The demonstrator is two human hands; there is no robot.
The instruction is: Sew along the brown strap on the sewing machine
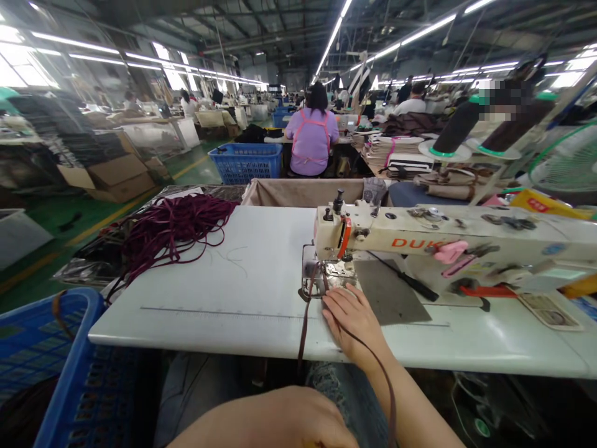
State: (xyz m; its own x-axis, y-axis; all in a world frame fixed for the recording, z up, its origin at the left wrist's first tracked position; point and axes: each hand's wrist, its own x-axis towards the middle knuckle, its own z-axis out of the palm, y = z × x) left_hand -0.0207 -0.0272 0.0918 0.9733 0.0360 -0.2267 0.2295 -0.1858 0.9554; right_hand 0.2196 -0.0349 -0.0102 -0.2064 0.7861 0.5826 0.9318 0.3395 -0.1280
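My right hand (354, 318) lies flat on the white sewing table (224, 298), fingertips just in front of the presser foot (326, 274) of the cream sewing machine (420, 239). It presses a thin maroon strap (304, 323) that runs from the foot, hangs over the table's front edge and loops back across my right wrist. My left hand (284, 420) is low and close to the camera below the table edge, cut off by the frame; its fingers are hidden. A grey cloth patch (389, 295) lies right of my right hand.
A heap of maroon straps (172, 227) lies at the table's far left. A blue basket (69, 373) stands at my lower left, another blue basket (245, 160) ahead. A person in purple (311, 134) sits with their back to me. Thread cones (459, 127) and a fan (566, 165) stand on the right.
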